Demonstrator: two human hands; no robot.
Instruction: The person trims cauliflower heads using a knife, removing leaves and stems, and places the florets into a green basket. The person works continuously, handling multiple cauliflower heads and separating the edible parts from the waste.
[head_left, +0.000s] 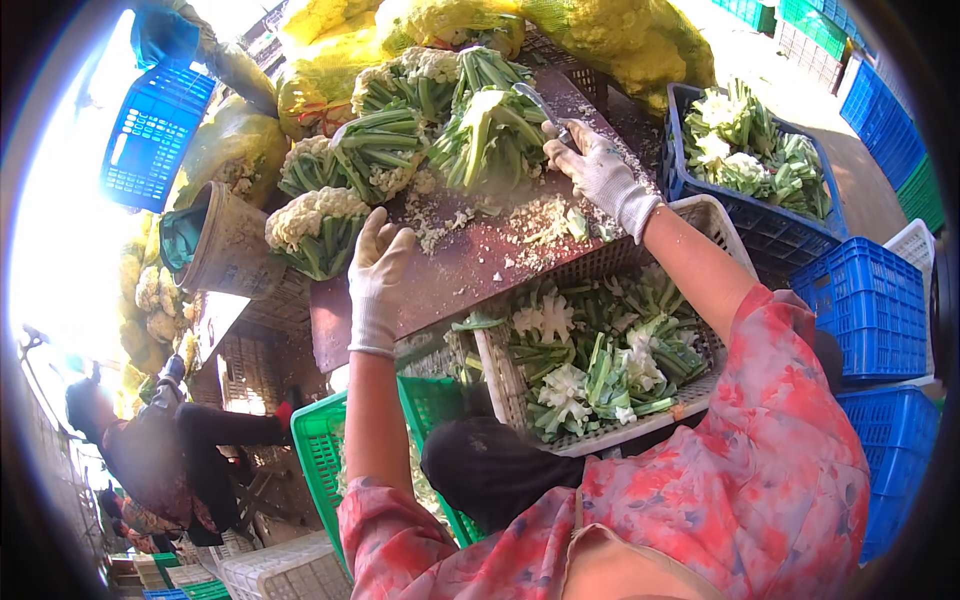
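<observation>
My right hand (600, 171), in a pale knit glove, grips a knife (541, 105) over the dark red board (442, 289). The blade points up and to the left. My left hand (381, 251), also gloved, is at the board's left side with its fingers apart and nothing in it. Close by its fingertips lies a cauliflower head (319, 221); whether they touch I cannot tell. Several more cauliflowers (382, 146) are heaped behind, stalks and leaves still on. Nearest the knife, a leafy one (491, 139) stands with its leaves towards me. Crumbs of curd (544, 221) litter the board.
A pale crate (499, 379) below the board holds leafy trimmings, as does a dark blue crate (757, 225) at right. Yellow net sacks (615, 37) lie behind. A bucket (240, 251) leans at left; a green crate (319, 442) is by my leg. Another person (157, 450) sits at left.
</observation>
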